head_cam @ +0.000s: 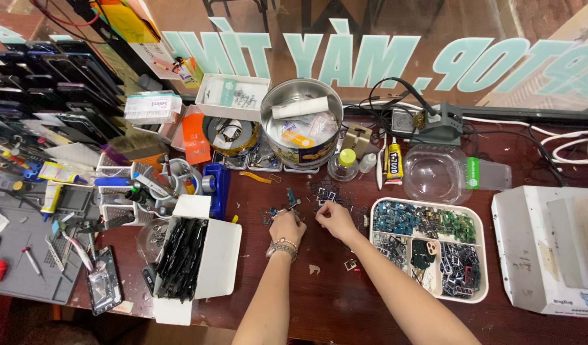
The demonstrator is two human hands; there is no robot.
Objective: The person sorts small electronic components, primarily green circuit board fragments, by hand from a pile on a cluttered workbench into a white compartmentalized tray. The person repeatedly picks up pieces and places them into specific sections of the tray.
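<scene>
Left hand & right hand on small parts, grip prob. pinching, white tray nearby

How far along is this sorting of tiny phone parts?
The divided tray already holds grouped parts: blue, green, dark and metal-framed pieces. Both hands, left hand and right hand, are picking through the loose pile on the wooden table. A small scatter there remains unsorted.
</scene>
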